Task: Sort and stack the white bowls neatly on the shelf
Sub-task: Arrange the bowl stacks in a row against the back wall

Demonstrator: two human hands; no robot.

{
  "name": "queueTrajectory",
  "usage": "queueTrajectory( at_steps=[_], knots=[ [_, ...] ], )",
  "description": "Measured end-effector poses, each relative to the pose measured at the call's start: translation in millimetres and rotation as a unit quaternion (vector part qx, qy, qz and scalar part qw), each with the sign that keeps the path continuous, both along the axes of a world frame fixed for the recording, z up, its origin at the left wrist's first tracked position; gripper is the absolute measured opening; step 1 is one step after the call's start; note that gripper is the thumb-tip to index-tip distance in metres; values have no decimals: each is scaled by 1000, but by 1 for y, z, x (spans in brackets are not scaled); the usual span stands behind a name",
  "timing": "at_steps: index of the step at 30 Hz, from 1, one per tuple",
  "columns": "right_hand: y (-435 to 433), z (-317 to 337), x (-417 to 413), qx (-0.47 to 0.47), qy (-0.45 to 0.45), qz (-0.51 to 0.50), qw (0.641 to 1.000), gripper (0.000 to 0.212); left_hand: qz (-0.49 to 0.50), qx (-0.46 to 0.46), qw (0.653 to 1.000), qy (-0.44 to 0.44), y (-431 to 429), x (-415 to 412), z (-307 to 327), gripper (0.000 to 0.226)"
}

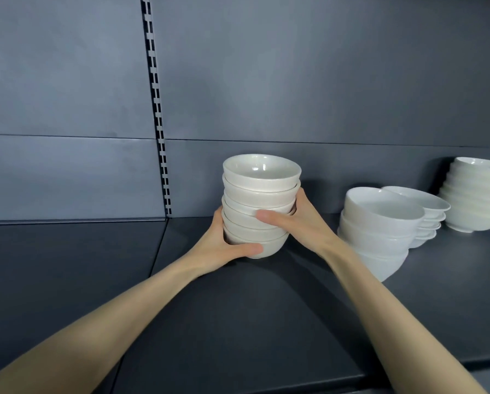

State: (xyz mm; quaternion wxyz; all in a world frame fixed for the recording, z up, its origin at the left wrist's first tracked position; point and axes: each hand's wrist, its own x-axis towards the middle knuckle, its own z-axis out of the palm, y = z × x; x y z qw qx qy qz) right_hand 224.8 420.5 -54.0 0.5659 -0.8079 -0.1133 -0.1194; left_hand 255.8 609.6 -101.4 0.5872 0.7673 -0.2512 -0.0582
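Note:
A stack of several small cream-white bowls stands on the dark shelf, near its back. My left hand grips the bottom bowl from the left, thumb across its front. My right hand grips the stack from the right, thumb laid across the middle bowls. To the right stand a stack of larger white bowls, a low stack of shallow white bowls behind it, and a taller stack of bowls at the far right.
The grey back panel rises right behind the stacks, with a slotted upright rail left of centre. A seam splits the shelf into two boards; its front edge runs along the lower right.

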Motion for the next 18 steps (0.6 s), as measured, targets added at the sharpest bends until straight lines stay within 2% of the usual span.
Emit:
queueTrajectory(
  at_steps=[4, 11, 18],
  knots=[
    [1, -3, -2, 10, -1, -9, 1000, 93, 3, 14, 1000, -10, 1, 2, -3, 116],
    [4, -5, -5, 34, 14, -11, 999, 88, -4, 13, 1000, -20, 0, 2, -4, 113],
    [4, -4, -6, 39, 22, -4, 999, 93, -1, 13, 1000, -22, 0, 1, -3, 112]
  ],
)
